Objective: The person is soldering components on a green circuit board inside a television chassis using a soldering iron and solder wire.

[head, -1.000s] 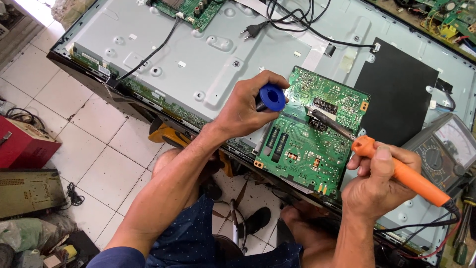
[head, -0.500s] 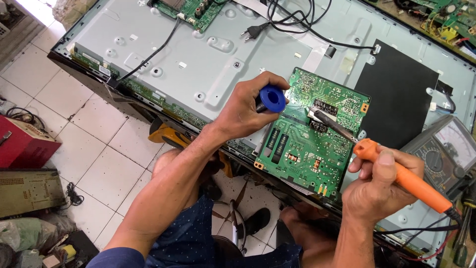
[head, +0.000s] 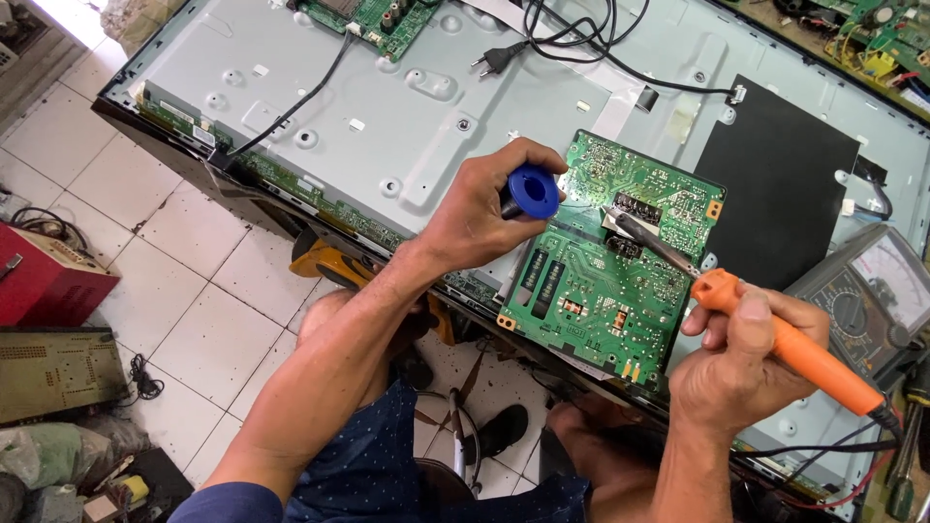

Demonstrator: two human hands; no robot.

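Gripping blue solder spool (head: pixel 534 191), left hand (head: pixel 475 218); right hand (head: pixel 741 363) clenches iron (head: pixel 775 339) over PCB (head: pixel 610 257) (multimeter (head: pixel 862 295) nr).

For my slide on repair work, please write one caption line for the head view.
Right hand touches an orange soldering iron to a green circuit board; left hand holds a blue spool.

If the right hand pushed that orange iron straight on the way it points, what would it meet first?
Most likely the green circuit board: the right hand aims the orange soldering iron up-left, its tip already at or just above the board; depth is unclear.
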